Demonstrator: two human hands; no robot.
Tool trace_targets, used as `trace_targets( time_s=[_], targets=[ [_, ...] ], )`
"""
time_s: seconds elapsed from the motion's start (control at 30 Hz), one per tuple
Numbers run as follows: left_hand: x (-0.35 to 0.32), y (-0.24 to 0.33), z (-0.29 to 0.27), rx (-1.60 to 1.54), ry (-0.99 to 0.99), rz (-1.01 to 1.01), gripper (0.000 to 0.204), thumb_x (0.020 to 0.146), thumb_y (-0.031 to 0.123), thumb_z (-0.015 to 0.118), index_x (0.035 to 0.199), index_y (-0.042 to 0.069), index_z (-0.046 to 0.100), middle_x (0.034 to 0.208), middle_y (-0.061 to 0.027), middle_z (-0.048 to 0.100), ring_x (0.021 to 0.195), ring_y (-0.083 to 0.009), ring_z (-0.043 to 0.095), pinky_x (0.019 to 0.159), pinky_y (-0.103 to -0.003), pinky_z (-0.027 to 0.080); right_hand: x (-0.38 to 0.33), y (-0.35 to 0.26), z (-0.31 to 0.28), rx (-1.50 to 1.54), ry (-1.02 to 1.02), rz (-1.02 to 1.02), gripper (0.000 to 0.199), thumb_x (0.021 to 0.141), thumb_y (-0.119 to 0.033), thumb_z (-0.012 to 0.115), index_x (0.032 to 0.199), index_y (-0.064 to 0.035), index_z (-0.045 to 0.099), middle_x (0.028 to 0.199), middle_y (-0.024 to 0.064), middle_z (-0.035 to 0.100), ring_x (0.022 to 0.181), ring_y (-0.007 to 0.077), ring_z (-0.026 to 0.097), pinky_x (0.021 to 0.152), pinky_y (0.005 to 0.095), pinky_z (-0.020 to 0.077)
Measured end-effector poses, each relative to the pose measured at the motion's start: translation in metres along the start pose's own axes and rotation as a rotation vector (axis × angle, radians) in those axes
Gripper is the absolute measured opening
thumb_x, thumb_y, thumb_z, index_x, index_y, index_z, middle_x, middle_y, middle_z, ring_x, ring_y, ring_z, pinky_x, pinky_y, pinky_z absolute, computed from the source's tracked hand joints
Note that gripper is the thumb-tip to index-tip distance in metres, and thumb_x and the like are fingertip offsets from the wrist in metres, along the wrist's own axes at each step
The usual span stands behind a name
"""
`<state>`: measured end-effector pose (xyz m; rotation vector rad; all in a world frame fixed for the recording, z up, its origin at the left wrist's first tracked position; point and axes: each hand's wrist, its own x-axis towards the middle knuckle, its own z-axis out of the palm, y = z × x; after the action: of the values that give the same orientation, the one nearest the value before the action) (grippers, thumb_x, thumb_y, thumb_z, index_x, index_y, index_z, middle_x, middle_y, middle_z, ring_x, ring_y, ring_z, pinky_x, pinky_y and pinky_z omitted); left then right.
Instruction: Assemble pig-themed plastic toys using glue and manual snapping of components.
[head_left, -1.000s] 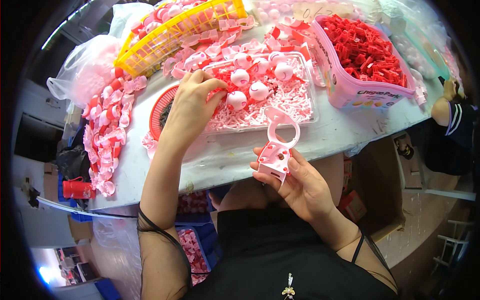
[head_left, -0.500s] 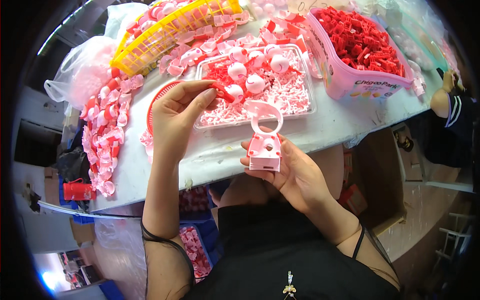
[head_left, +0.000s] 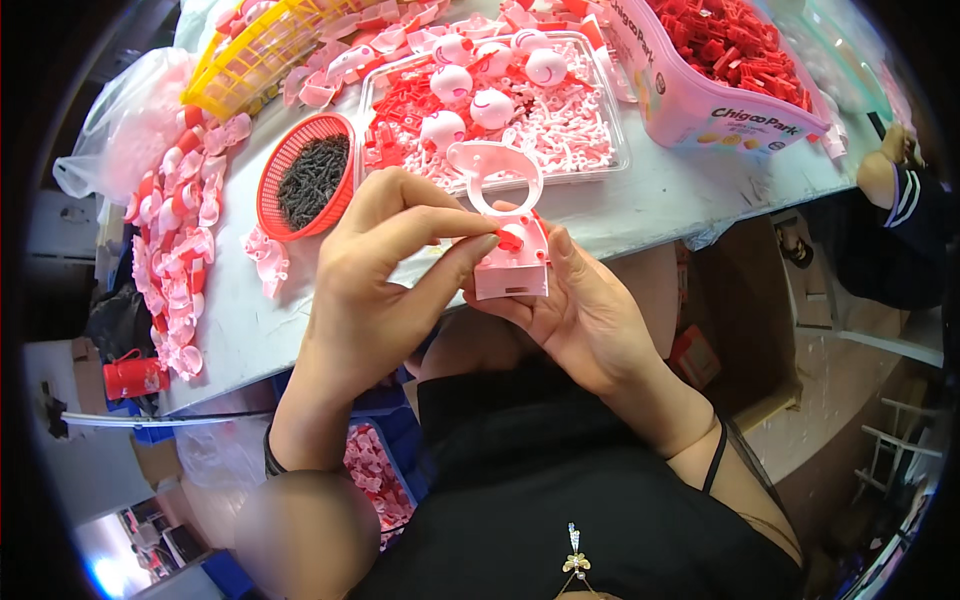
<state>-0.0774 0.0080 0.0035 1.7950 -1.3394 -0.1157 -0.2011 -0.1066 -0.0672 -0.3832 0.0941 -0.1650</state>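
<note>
My right hand (head_left: 590,315) is closed around a pale pink plastic toy housing (head_left: 512,280), which has a round ring with small ears on top and a boxy base. The fingers of my left hand (head_left: 385,265) pinch a small red plastic piece (head_left: 511,238) against the front of this housing. How far the piece sits in the housing cannot be made out. Just beyond both hands stands a clear tray (head_left: 622,155) of small pink and red parts, with several pink-and-white balls (head_left: 545,68) lying on top.
A red basket (head_left: 270,170) of dark screws (head_left: 314,182) stands left of the tray. Pink shells (head_left: 195,250) are heaped along the left edge, below a yellow basket (head_left: 220,70). A pink tub (head_left: 690,112) full of red parts stands at right. Another person's arm (head_left: 882,178) shows far right.
My left hand has moved right and down from above the tray, bringing the red piece to the housing. The red basket of screws, formerly mostly hidden behind that hand, now shows.
</note>
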Motion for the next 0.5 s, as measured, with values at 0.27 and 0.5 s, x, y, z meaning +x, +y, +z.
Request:
trace_targets(
  time_s=[0.27, 0.5],
  targets=[
    [-0.006, -0.01, 0.011, 0.265, -0.011, 0.231, 0.017, 0.07, -0.002, 0.072, 0.085, 0.004, 0.068, 0.076, -0.0059, 0.055, 0.074, -0.0221, 0.051, 0.065, -0.032, 0.043, -0.005, 0.005, 0.001, -0.032, 0.081, 0.029, 0.047, 0.1, -0.032, 0.042, 0.137, -0.0039, 0.036, 0.123, 0.0094, 0.054, 0.112, 0.0179, 0.054, 0.098, 0.0373, 0.0453],
    [-0.001, -0.005, 0.01, 0.253, -0.024, 0.205, 0.018, 0.071, -0.002, 0.072, 0.087, 0.004, 0.068, 0.076, -0.0068, 0.053, 0.074, -0.0218, 0.052, 0.065, -0.032, 0.042, -0.005, 0.0, 0.005, -0.024, 0.08, 0.008, 0.046, 0.101, -0.032, 0.039, 0.136, -0.0024, 0.038, 0.126, 0.0116, 0.052, 0.114, 0.0201, 0.054, 0.101, 0.0394, 0.0442]
  ],
)
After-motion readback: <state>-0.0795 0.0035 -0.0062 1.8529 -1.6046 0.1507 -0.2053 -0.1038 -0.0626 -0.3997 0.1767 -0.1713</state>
